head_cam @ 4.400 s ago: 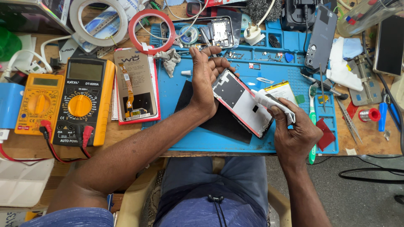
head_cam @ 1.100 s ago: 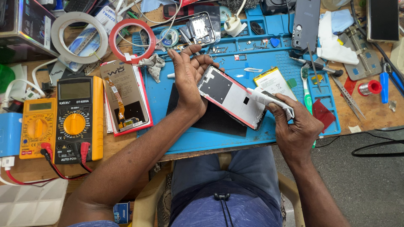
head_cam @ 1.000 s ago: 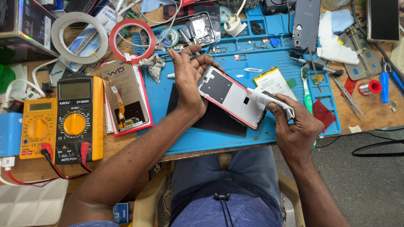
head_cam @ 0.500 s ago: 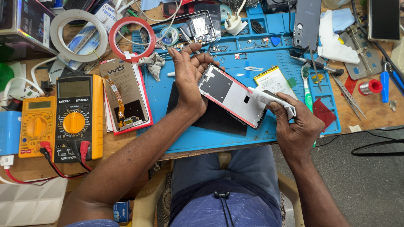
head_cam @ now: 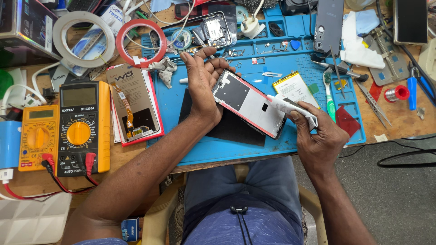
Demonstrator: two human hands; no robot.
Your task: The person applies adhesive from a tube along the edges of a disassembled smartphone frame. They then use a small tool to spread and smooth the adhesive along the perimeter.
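The fingers (head_cam: 211, 61) of the left hand (head_cam: 203, 86) are closed along the upper edge of an opened phone frame (head_cam: 249, 103), holding it tilted above the blue mat (head_cam: 272, 68). The fingers (head_cam: 303, 119) of the right hand (head_cam: 320, 138) grip a white glue tube (head_cam: 290, 108), its tip touching the frame's right edge. Just beyond lies a yellow-bordered battery (head_cam: 294, 87). Two multimeters (head_cam: 63, 127) sit at the left of the worktop (head_cam: 399, 122).

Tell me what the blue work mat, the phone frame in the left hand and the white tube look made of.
Blue work mat: likely silicone rubber, matte, with moulded compartments. Phone frame in the left hand: seemingly metal sheet, dull silver-white, red rim, perhaps plastic. White tube in the right hand: soft plastic or foil, creased.
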